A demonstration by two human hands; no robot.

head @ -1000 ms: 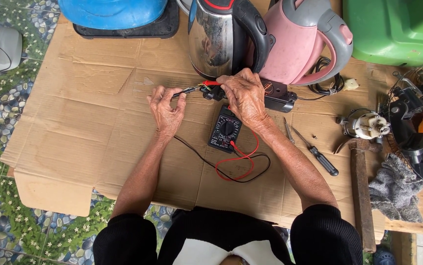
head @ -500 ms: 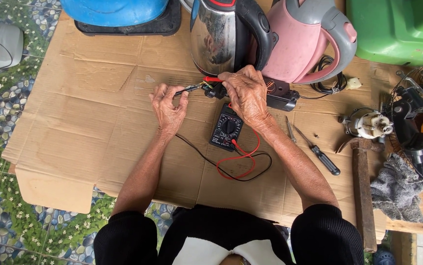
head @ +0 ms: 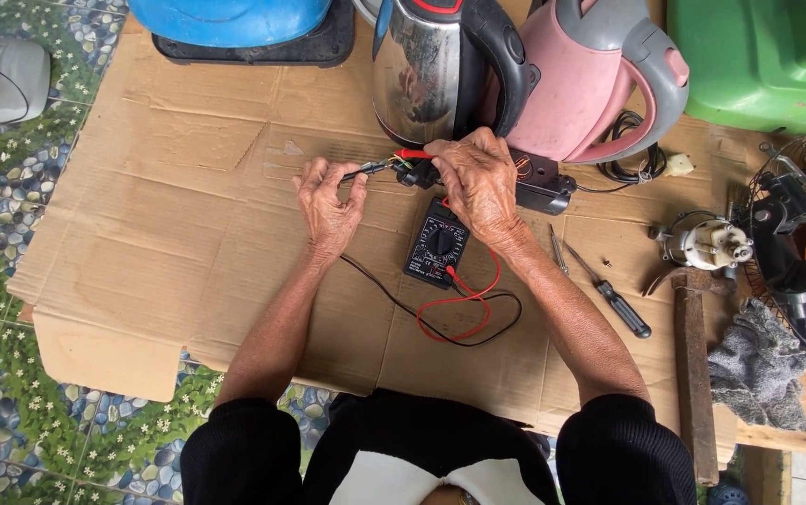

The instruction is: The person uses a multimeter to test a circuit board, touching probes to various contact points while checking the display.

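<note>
Red and black leads [head: 464, 313] loop on the cardboard sheet [head: 159, 215] nearest the person and run up to a black multimeter [head: 436, 245]. Just beyond it, the left hand [head: 330, 201] pinches a black probe [head: 373, 169] between thumb and fingertips, its tip pointing right. The right hand [head: 478, 182] closes over a small black part [head: 419, 172] together with the red probe [head: 412, 153]. Behind them stand a steel kettle [head: 426, 70] and a pink kettle [head: 595, 79]. A screwdriver [head: 613, 295] lies to the right.
</note>
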